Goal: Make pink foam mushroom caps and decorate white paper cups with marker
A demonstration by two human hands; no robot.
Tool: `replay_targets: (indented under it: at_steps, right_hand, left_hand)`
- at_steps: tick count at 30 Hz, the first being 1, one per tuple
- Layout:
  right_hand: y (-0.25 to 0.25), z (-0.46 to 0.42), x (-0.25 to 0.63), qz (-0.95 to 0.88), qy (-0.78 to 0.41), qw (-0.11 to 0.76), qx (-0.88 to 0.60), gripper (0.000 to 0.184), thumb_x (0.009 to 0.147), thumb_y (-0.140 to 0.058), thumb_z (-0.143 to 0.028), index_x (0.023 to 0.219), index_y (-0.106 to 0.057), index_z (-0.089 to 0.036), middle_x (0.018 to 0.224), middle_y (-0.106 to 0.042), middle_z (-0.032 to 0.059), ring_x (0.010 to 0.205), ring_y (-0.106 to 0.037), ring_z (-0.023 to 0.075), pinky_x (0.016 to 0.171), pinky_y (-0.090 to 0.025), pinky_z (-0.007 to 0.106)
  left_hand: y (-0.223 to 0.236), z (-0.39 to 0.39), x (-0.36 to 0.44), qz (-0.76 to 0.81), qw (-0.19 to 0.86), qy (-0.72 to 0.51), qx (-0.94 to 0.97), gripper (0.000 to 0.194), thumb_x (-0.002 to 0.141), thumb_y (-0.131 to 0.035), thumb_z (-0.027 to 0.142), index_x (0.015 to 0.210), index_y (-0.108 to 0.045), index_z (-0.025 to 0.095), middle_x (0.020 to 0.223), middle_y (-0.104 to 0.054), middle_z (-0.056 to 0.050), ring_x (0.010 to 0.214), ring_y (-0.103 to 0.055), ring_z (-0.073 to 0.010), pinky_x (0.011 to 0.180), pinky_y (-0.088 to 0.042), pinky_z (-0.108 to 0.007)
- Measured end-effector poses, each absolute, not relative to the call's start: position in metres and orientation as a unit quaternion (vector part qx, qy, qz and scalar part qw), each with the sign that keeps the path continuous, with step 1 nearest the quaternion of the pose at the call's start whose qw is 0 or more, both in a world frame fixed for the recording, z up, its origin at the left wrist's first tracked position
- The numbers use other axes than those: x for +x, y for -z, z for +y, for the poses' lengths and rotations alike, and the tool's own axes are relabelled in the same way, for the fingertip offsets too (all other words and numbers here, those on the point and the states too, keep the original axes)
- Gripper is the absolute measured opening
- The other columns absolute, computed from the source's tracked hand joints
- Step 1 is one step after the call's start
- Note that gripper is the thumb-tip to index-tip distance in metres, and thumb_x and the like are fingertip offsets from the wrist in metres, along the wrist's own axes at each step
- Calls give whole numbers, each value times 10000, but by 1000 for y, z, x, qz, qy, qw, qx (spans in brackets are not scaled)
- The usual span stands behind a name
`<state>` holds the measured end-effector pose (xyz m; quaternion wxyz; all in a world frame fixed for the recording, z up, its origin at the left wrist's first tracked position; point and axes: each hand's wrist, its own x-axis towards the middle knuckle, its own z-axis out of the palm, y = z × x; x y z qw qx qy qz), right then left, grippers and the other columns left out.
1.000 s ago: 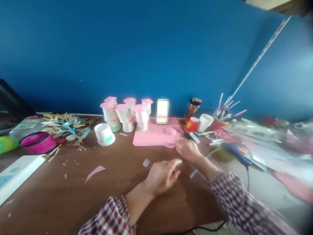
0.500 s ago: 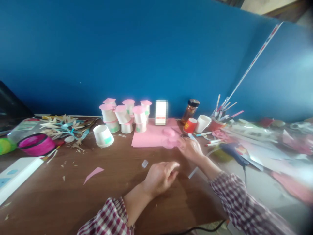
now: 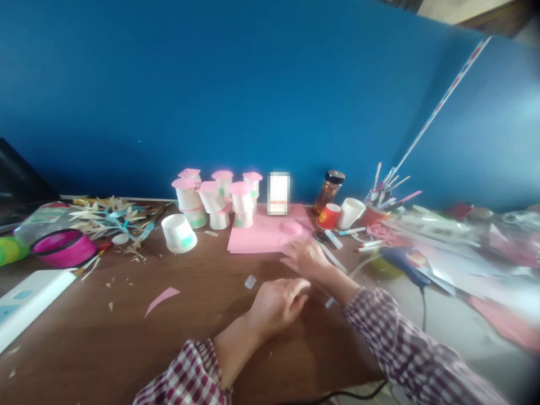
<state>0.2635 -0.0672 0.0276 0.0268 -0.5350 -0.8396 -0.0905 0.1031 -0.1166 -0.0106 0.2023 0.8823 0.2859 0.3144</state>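
Note:
My right hand (image 3: 307, 259) reaches over the near right edge of a pink paper sheet (image 3: 257, 239), fingers stretched out and low. Its fingers cover most of the spot where a small pink paper piece lay; whether they touch it I cannot tell. Just beyond the fingertips is a rounded pink piece (image 3: 291, 227), lying on the sheet. My left hand (image 3: 278, 304) rests on the brown table, fingers loosely curled in, with nothing visible in it. A small clear plastic piece (image 3: 250, 282) lies beside the left hand.
Stacked white paper cups (image 3: 188, 198) with pink paper tops stand at the back, near a lone upturned cup (image 3: 179, 234). To the right are a red cup (image 3: 328, 216), a dark-lidded jar (image 3: 331, 188) and a blue glue gun (image 3: 405, 261). A pink scrap (image 3: 162, 299) lies left.
My right hand has moved left and toward me, from beside the pink pieces to over the near one, uncovering scissors and a clear strip. My left hand stays in place.

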Motion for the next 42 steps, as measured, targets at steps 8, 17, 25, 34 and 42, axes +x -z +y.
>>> replay_targets:
  at_steps: [8,17,25,34,42]
  right_hand:
    - [-21,-63,255,-798,74,21,-597,241,914,-408,-246,1048,-599,-183,922,-671,132,877,-620,267,735,-448,351]
    - [-23,-63,241,-775,54,-5,-630,235,889,-403,-135,1033,-581,-185,885,-672,129,836,-642,256,670,-465,322]
    - [-34,-69,257,-733,3,183,-656,314,853,-431,-164,1127,-575,-219,954,-695,86,793,-652,213,687,-484,299]
    - [-24,-76,274,-472,-308,611,-556,305,692,-648,-310,947,-600,-151,769,-668,38,646,-605,145,596,-501,273]
    - [-4,-87,252,-352,-492,670,-431,288,630,-757,-261,860,-603,-183,764,-662,-10,653,-614,114,640,-511,254]
  left_hand:
    - [12,-117,104,286,207,-324,877,253,855,-482,258,1087,-580,229,934,-694,-25,819,-647,-178,751,-492,-293]
    - [10,-116,103,292,204,-331,874,260,857,-485,267,1092,-585,219,953,-698,-42,829,-654,-186,755,-505,-301]
    - [7,-114,103,331,315,-390,800,281,837,-520,280,1097,-592,203,921,-695,-44,804,-644,-171,734,-500,-284]
    - [2,-102,107,364,555,-489,565,422,792,-598,359,1132,-445,161,942,-610,-53,588,-578,-84,546,-516,-245]
    - [-5,-91,99,387,624,-480,479,363,712,-687,395,927,-599,117,746,-616,-21,583,-580,-98,563,-496,-241]
